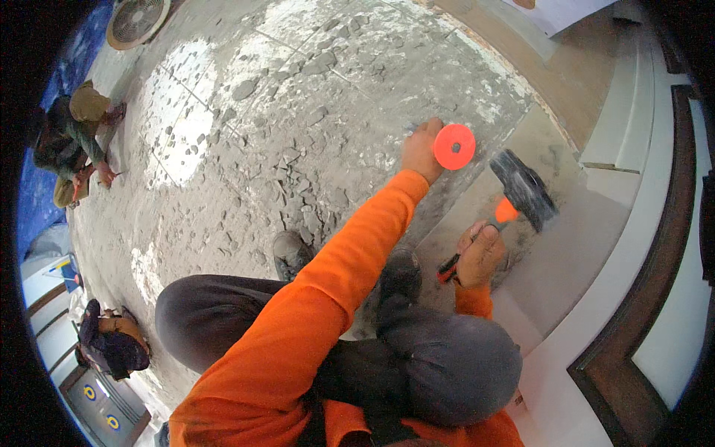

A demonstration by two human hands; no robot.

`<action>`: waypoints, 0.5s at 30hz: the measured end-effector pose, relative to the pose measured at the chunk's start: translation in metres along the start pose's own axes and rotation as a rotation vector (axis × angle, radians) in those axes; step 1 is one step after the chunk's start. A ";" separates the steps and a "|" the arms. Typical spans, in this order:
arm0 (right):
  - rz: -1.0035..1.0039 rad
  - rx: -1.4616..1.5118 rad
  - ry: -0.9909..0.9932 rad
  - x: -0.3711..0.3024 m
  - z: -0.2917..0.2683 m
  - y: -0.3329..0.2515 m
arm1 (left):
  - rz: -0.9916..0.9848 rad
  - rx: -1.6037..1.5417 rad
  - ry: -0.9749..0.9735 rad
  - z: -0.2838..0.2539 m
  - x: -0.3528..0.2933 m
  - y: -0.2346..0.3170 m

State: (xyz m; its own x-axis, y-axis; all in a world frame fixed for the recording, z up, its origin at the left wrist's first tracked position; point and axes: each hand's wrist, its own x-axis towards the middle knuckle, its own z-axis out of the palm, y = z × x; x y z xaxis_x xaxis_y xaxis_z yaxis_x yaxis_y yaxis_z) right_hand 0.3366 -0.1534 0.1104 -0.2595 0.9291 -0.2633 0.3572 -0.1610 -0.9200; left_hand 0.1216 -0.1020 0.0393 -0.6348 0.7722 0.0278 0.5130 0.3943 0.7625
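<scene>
My left hand [422,151] is closed around a chisel, at the end of my outstretched orange sleeve. Its round orange hand guard [447,156] faces up toward me, with the struck end showing in the middle. Most of the shank is hidden by my hand and the guard, and the blade's contact with the floor cannot be made out. My right hand [480,255] grips a short-handled club hammer [523,188] with an orange and black handle. Its dark, heavy head is slightly blurred and stands to the right of the guard, apart from it.
Grey broken chips [294,182] lie scattered over the rough floor [223,179], with white patches showing. Along my right run a pale step and a white wall [596,298] with dark trim. Two people [71,145] crouch at the left. A round fan [138,21] stands far left.
</scene>
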 end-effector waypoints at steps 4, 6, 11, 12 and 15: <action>-0.063 -0.328 -0.081 0.013 0.007 0.023 | -0.044 0.067 -0.047 0.005 0.004 -0.010; 0.011 -0.272 -0.085 0.013 0.011 0.014 | 0.035 0.094 -0.039 -0.008 -0.003 -0.024; 0.200 0.371 0.028 -0.011 -0.011 -0.018 | 0.037 0.013 -0.084 -0.017 -0.007 -0.022; 0.217 0.353 0.024 -0.010 -0.014 -0.026 | 0.065 -0.005 -0.109 -0.021 -0.010 -0.025; 0.225 0.119 -0.009 -0.001 -0.035 -0.030 | 0.306 -0.036 -0.055 -0.038 0.004 -0.050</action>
State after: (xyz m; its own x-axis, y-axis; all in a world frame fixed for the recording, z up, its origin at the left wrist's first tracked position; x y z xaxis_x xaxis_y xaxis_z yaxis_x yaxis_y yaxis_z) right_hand 0.3577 -0.1375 0.1489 -0.1936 0.8627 -0.4673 0.2993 -0.4017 -0.8655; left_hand 0.0712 -0.1375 0.0253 -0.4212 0.8785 0.2254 0.6540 0.1220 0.7466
